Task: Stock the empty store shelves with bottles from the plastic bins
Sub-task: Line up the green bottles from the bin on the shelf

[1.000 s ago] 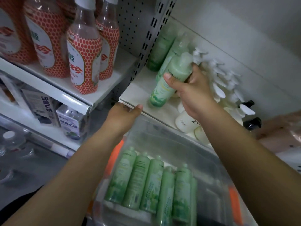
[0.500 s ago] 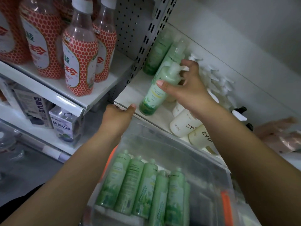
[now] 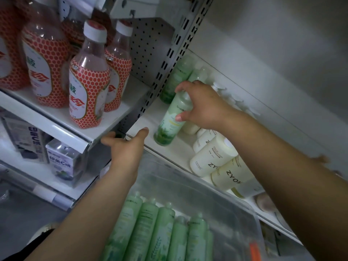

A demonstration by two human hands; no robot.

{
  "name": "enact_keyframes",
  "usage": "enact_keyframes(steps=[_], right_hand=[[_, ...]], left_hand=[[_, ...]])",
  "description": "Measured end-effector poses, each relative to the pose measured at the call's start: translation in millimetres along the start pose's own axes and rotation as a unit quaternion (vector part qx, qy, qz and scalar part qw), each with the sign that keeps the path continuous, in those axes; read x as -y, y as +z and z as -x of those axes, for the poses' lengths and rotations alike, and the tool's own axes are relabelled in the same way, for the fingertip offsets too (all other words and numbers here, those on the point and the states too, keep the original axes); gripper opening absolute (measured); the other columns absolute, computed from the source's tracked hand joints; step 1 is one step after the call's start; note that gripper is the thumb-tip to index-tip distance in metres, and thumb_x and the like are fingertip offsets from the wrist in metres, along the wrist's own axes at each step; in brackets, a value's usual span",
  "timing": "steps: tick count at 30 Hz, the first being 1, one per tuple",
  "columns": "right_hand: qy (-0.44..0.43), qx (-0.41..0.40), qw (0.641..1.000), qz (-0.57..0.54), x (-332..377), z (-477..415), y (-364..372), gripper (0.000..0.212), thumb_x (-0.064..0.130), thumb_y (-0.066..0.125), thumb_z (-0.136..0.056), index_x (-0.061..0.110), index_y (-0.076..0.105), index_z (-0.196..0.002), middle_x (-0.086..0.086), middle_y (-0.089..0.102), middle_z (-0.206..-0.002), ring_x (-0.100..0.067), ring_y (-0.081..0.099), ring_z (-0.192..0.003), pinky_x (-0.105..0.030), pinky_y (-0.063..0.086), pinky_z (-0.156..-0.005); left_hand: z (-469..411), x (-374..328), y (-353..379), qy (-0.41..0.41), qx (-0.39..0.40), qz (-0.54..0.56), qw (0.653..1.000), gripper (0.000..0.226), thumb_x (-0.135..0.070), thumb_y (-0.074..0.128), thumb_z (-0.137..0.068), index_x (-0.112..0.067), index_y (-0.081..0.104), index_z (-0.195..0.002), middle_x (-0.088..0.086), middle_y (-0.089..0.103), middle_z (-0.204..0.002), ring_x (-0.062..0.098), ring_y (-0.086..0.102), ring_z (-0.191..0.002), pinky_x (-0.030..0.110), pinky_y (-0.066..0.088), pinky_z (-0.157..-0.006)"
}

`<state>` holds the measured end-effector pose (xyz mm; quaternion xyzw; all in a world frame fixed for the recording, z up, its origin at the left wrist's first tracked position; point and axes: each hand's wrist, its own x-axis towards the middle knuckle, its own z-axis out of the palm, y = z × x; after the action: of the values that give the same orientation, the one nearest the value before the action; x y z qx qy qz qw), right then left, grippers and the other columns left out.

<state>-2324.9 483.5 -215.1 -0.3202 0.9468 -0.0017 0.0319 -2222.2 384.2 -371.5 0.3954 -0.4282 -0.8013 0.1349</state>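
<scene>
Green plastic bottle [image 3: 170,121] is being gripped round its upper half by the right hand [image 3: 203,108]. The fingers [image 3: 185,87] are being curled over the cap end from above, with the thumb being pressed against the label on the near side.

- Long axis: tilted, with the base lying below and to the left of the fingers and the top being leaned back under the palm. The base is being brought to the white shelf [image 3: 145,121]; contact looks made or nearly made, but cannot be told for sure.
- Behind the fingers: more green bottles [image 3: 177,78] are being kept upright at the back of the shelf.
- Right of and below the fingers: cream bottles [image 3: 212,157] are being left just beside the wrist.
- Left hand [image 3: 128,147]: nothing is being held. Its thumb and fingers are being spread loosely at the shelf's front lip, well below the right fingers.
- Clear plastic bin [image 3: 188,185]: it is being held against the shelf front, and a row of bottles [image 3: 163,228] is being kept lying in it.

Judgement: the bottle is being stood up. The next move is being governed by that tilt, so the top needs tipping upright before release.
</scene>
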Motion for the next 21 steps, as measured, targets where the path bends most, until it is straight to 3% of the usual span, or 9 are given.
enact_keyframes(steps=[3,7,10,17,21], right_hand=[[-0.005,-0.02,1.0,0.002,-4.7,-20.0,2.7,0.074,0.031,0.084,-0.079,0.024,0.046,-0.142,-0.004,0.049,-0.134,-0.019,0.047,-0.117,-0.024,0.034,-0.088],[-0.021,-0.039,0.997,0.065,-7.7,-50.6,5.6,0.07,0.031,0.083,-0.078,0.025,0.047,-0.138,-0.005,0.051,-0.134,-0.026,0.038,-0.129,-0.034,0.037,-0.102],[-0.017,-0.048,0.995,0.08,-11.2,-70.8,7.4,0.071,0.032,0.081,-0.08,0.024,0.045,-0.141,-0.008,0.05,-0.136,-0.028,0.033,-0.133,-0.038,0.036,-0.107],[-0.019,-0.098,0.99,0.096,-20.6,-105.9,20.3,0.07,0.026,0.077,-0.085,0.018,0.042,-0.146,-0.014,0.042,-0.14,-0.033,0.034,-0.132,-0.039,0.037,-0.105],[-0.01,-0.113,0.989,0.093,-21.3,-119.5,23.3,0.07,0.02,0.077,-0.086,0.014,0.043,-0.147,-0.017,0.035,-0.145,-0.035,0.033,-0.134,-0.04,0.038,-0.109]], left_hand=[[-5.3,4.7,1.4,0.011,0.014,-0.007,1.0,0.096,-0.047,0.079,-0.075,-0.028,0.02,-0.148,0.002,0.044,-0.145,0.028,0.052,-0.124,0.05,0.045,-0.106],[-10.3,5.0,-1.5,0.007,0.044,-0.03,0.999,0.114,-0.066,0.074,-0.054,-0.029,0.03,-0.152,-0.002,0.046,-0.149,0.027,0.051,-0.131,0.051,0.044,-0.107],[-15.1,6.8,-5.3,0.0,0.058,-0.039,0.998,0.116,-0.069,0.072,-0.048,-0.026,0.038,-0.15,-0.002,0.052,-0.145,0.026,0.054,-0.128,0.049,0.046,-0.105],[-22.5,7.5,-10.7,-0.008,0.066,-0.044,0.997,0.109,-0.063,0.073,-0.057,-0.022,0.037,-0.151,0.001,0.057,-0.137,0.026,0.059,-0.122,0.049,0.048,-0.103],[-30.1,12.8,-13.6,-0.001,0.067,-0.05,0.996,0.09,-0.053,0.075,-0.077,-0.018,0.039,-0.151,-0.001,0.065,-0.108,0.022,0.065,-0.103,0.048,0.051,-0.1]])
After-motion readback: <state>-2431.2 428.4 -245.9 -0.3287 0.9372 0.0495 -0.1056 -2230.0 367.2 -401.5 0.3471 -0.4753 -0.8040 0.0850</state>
